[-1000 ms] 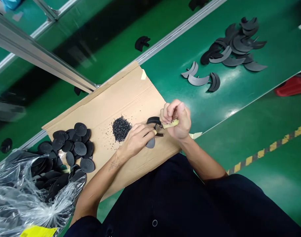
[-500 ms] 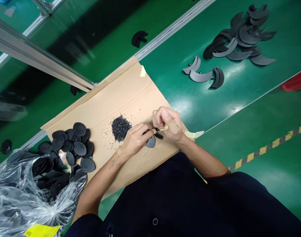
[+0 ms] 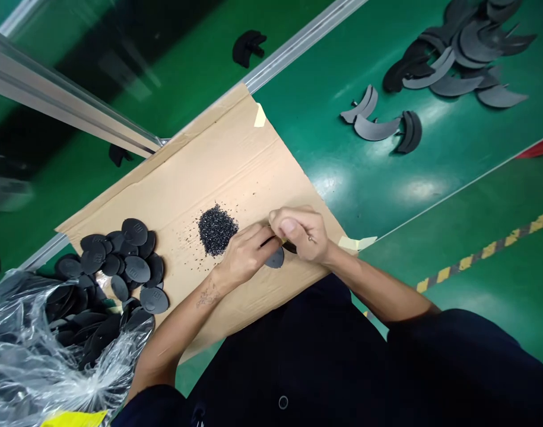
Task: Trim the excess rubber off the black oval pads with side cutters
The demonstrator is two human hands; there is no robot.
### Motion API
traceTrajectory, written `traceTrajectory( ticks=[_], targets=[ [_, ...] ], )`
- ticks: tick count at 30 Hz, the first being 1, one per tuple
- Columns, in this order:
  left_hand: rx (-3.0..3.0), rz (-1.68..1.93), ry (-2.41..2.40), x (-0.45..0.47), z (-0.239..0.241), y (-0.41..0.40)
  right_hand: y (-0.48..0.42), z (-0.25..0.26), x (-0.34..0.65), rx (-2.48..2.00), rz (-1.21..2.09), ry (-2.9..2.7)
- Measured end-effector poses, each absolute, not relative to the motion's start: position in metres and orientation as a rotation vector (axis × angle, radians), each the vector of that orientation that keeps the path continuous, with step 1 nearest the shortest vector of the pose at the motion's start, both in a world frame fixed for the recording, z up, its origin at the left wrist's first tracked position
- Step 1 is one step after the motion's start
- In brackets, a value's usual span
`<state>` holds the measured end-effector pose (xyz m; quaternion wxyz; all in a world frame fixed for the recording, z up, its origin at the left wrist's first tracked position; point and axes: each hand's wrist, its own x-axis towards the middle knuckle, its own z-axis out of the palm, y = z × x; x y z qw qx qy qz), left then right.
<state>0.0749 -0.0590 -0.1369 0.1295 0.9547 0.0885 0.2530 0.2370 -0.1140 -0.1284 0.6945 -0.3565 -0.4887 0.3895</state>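
Note:
Over the front part of the cardboard sheet (image 3: 248, 172), my two hands are pressed close together. My left hand (image 3: 244, 254) is closed, its thumb and fingers pinching a black plastic part (image 3: 266, 241) that is mostly covered. My right hand (image 3: 303, 234) is a fist against the left fingertips; what it grips is hidden, with only a little yellow showing between the hands. Below them lie a dark grey oval disc (image 3: 275, 258) and a black curved edge (image 3: 289, 247), partly covered. Left of my hands is a heap of tiny black bits (image 3: 218, 230).
Several black oval discs (image 3: 137, 268) are piled at the left, spilling from a clear plastic bag (image 3: 17, 350). Curved black pieces (image 3: 469, 56) lie heaped on the green table at upper right, a few (image 3: 377, 128) nearer. A metal post (image 3: 70, 95) rises at upper left.
My right fist has turned and closed in on my left fingers, covering the yellow bit that showed in it before. My left hand has barely moved. The whole view has shifted slightly.

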Motion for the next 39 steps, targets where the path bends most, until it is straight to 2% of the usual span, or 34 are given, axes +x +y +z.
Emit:
traceTrajectory(
  ticks=[8, 12, 17, 24, 33, 39],
  targets=[
    [2.799, 0.891, 0.005, 0.067, -0.146, -0.057, -0.112, -0.138, 0.224, -0.808, 0.777, -1.018],
    [2.82, 0.977, 0.059, 0.069, -0.141, -0.055, -0.114, -0.134, 0.223, -0.834, 0.76, -0.791],
    [2.864, 1.025, 0.386, 0.068, -0.125, -0.046, -0.117, -0.132, 0.237, -0.871, 0.774, -0.498],
    [2.949, 0.424, 0.221, 0.063, -0.11, -0.057, -0.117, -0.116, 0.253, -0.848, 0.927, -0.415],
    [2.785, 0.091, 0.593, 0.105, -0.092, -0.049, -0.139, -0.095, 0.268, -0.858, 0.843, -0.506],
    [2.583, -0.279, 0.566, 0.141, -0.092, -0.032, -0.145, -0.098, 0.256, -0.864, 0.769, -0.526]
  ],
)
